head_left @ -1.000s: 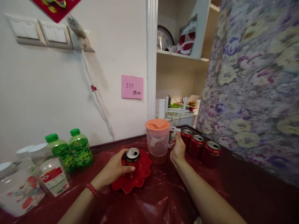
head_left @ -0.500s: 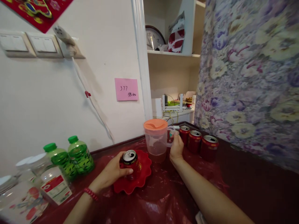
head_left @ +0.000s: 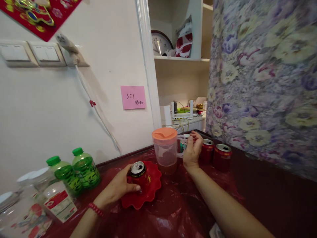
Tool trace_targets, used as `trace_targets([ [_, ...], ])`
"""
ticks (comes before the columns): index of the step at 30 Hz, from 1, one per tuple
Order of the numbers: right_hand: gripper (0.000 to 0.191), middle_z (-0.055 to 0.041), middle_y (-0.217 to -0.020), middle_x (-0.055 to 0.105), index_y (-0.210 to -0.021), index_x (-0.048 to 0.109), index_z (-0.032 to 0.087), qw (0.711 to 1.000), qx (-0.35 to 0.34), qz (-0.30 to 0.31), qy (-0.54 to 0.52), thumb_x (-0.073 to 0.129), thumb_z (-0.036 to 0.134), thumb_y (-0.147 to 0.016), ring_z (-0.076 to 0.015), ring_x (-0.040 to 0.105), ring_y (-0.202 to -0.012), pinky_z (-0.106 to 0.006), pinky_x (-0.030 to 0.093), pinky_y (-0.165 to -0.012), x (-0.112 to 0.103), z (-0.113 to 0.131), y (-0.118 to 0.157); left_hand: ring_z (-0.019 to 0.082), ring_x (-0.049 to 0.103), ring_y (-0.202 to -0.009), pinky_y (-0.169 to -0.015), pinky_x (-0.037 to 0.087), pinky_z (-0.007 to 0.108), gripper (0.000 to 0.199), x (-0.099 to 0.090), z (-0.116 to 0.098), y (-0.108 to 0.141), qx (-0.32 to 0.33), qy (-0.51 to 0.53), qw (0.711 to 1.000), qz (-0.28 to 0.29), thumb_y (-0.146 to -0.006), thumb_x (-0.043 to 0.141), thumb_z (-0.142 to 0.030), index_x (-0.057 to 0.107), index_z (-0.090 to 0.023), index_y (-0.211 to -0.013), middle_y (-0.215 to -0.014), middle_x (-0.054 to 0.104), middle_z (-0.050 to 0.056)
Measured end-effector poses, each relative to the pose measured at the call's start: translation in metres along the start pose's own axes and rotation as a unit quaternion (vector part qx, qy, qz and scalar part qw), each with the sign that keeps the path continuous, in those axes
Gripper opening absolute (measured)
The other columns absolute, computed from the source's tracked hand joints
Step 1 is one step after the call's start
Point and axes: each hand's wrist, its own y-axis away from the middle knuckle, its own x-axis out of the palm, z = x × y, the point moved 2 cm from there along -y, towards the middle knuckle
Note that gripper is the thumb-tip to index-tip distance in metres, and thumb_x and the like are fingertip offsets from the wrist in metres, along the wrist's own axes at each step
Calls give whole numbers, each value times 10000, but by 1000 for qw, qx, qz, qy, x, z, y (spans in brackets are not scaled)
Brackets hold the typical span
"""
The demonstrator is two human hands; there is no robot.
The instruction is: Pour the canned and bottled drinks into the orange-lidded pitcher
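Note:
My left hand (head_left: 119, 188) is wrapped around an opened red drink can (head_left: 139, 175) that stands on a red scalloped plate (head_left: 151, 195). My right hand (head_left: 192, 150) is at the handle of a clear plastic pitcher (head_left: 166, 153) with an orange lid. Its thumb is on the handle and its fingers curl loosely round it. The pitcher holds a little brownish liquid at the bottom. Two more opened red cans (head_left: 215, 153) stand just right of that hand. A third is hidden behind it.
Red plastic sheet (head_left: 178, 208) covers the table. Two green bottles (head_left: 75, 170) and clear jars (head_left: 53, 198) stand at the left. A white wall with a cable and pink note is behind. A floral-covered block (head_left: 262, 82) rises at the right; shelves lie beyond.
My right hand's fingers have lifted and loosened at the pitcher handle and now cover the nearest can. My left hand still holds its can on the plate. The view dropped slightly.

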Motion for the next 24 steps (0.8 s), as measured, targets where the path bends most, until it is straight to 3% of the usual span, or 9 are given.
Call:
trace_targets([
  [3,222,-81,-1203,518,-1068,507,237,998,-27,52,-38,440,435,-993,-224,501,-1145,-406,385,-991,4,34,0,292,589,-1238,-1129,389,400,815,3,2,0,-2,15,1000,5,-597,849,-316,507,-155,-1319,-1315,652,119],
  [6,230,-31,-1004,566,-1059,520,242,982,-25,167,-82,400,433,-1013,-196,571,-941,-356,459,-854,15,64,18,293,603,-1214,-1105,410,403,792,5,8,-1,0,27,1000,-12,-600,843,-305,518,-152,-1307,-1301,662,121],
  [10,199,-1,-868,596,-1029,550,226,932,14,351,-86,478,409,-1000,-170,582,-773,-302,468,-706,30,82,49,300,605,-1203,-1091,416,412,749,6,14,-3,10,28,999,-23,-619,822,-311,540,-140,-1292,-1301,659,132],
  [13,220,1,-845,618,-1040,566,211,892,38,447,-52,619,389,-922,-177,582,-740,-306,448,-667,36,83,64,299,600,-1199,-1079,418,412,725,5,16,-3,29,24,999,-25,-637,808,-303,549,-137,-1293,-1301,655,135],
  [19,437,-83,-1071,628,-1080,594,173,855,61,513,32,837,265,-728,-278,571,-1006,-430,433,-876,40,81,76,302,623,-1158,-1036,461,410,662,4,16,-4,40,-15,998,-42,-656,818,-303,582,-161,-1258,-1250,680,116],
  [24,685,-114,-1231,603,-1235,559,167,834,76,545,46,907,290,-657,-300,546,-1145,-464,424,-994,41,80,80,313,643,-1137,-1021,494,413,661,1,3,-4,56,-24,996,-62,-658,822,-417,600,-174,-1231,-1245,690,114],
])
